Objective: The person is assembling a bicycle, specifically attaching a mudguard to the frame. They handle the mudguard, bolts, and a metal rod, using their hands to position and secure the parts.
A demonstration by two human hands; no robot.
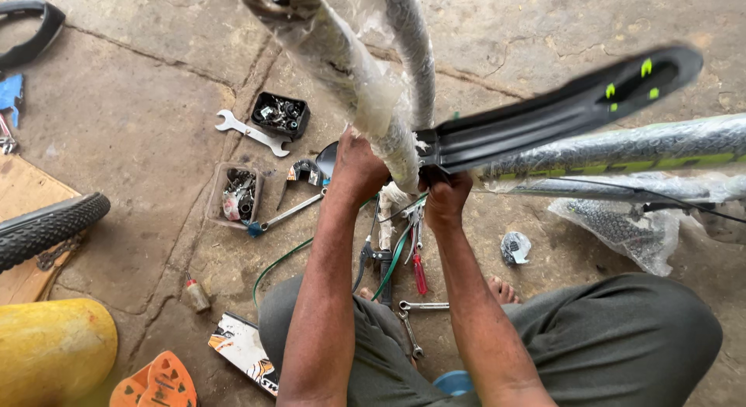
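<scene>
A plastic-wrapped bicycle frame tube [342,61] slants down through the middle of the view. My left hand [356,167] is wrapped around its lower end. My right hand [447,199] grips the inner end of a black mudguard [559,111] with green marks, right where it meets the tube. The mudguard reaches out to the upper right. A second wrapped tube [622,149] runs off to the right. What my fingers hold beneath the joint is hidden.
On the stone floor lie a spanner [252,132], a black box of small parts [280,115], a tray of parts [237,195], red-handled pliers [418,263], more wrenches [423,306], a tyre [47,228] at left and a yellow object [50,349].
</scene>
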